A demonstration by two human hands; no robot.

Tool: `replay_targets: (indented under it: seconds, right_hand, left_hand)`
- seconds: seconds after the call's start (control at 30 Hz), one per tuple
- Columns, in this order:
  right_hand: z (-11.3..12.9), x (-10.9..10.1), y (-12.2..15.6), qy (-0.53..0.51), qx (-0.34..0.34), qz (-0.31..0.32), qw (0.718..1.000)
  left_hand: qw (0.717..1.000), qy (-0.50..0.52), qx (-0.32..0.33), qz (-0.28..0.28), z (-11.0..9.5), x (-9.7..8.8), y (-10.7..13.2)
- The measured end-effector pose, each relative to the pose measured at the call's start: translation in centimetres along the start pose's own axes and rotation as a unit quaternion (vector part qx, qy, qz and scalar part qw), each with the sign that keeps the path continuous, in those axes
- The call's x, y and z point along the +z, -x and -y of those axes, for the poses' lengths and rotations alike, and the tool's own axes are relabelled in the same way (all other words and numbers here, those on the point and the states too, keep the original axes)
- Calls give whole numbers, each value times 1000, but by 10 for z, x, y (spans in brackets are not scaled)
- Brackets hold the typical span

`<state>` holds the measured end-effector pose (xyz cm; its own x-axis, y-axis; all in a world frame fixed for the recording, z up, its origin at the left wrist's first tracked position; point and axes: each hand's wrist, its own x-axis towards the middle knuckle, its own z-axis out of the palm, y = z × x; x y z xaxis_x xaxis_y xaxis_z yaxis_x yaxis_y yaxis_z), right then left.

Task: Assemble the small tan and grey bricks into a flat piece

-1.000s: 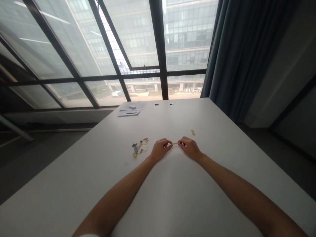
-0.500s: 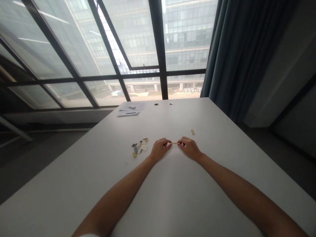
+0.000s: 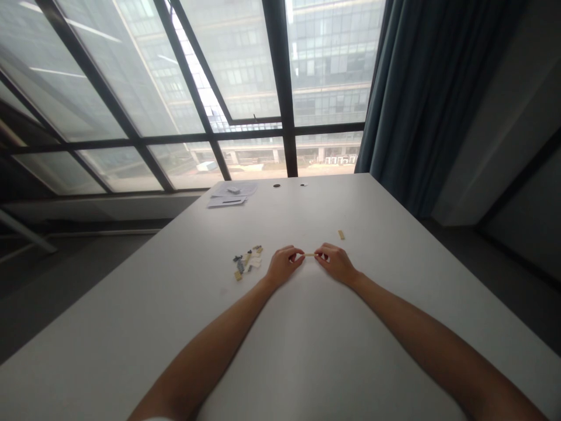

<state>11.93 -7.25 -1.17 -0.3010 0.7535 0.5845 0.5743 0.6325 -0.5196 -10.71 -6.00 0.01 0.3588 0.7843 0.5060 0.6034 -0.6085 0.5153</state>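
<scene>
A thin, pale yellow toy brick plate (image 3: 310,255) spans the gap between my hands, seen edge-on. My left hand (image 3: 284,263) pinches its left end between thumb and fingers. At the other end, my right hand (image 3: 335,261) grips it the same way. Left of my left hand lies a loose pile of small toy bricks (image 3: 249,260) in grey, white and tan. Beyond my right hand a tan studded brick plate (image 3: 340,234) rests by itself on the table.
The white table (image 3: 184,292) runs toward the windows. Papers (image 3: 228,199) with a small white object (image 3: 234,190) on top lie at its far left corner. A dark round hole (image 3: 276,186) is near the far edge. A blue curtain (image 3: 403,117) hangs at the right.
</scene>
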Motion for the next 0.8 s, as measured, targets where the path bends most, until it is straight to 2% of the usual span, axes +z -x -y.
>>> replay_targets:
  seconds: [0.8]
  right_hand:
    - [1,0,-1,4,0,2,1000]
  left_hand:
    - [1000,-6,2,6,-2,-2,0]
